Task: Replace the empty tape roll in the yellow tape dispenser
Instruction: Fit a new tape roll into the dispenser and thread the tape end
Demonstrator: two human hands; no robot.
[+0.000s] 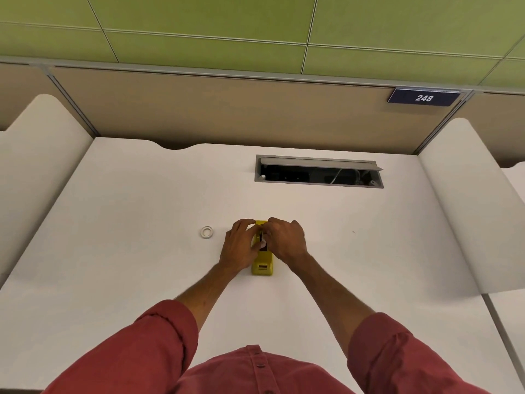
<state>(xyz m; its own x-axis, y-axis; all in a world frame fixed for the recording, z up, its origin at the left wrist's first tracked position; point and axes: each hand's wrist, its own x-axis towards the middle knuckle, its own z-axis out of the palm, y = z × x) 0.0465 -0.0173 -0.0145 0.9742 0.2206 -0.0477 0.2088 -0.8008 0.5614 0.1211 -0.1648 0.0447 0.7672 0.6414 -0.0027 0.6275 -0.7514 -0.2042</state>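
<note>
White and matte, the bench (113, 194) runs smooth and bare from the red shirt sleeves (147, 351) at the near edge out to a tan partition. Both forearms converge on the yellow tape dispenser (262, 265), a blocky, glossy plastic body whose long axis points straight away from the person; its squared near end sticks out toward the viewer, uncovered. The left hand (240, 245) cups the dispenser's left flank with fingers curled over its far end, while the right hand (285, 241) bends in from the other side, its fingertips pinching at something small and white in the middle slot, probably the roll or its hub, though I cannot tell which. Both hands sit equally close. Left of them, well apart, a small pale ring-shaped tape roll (206, 232) lies flat, nearer the left hand. Beyond, an open grey cable hatch (318, 184) and a "248" sign (424, 98).
</note>
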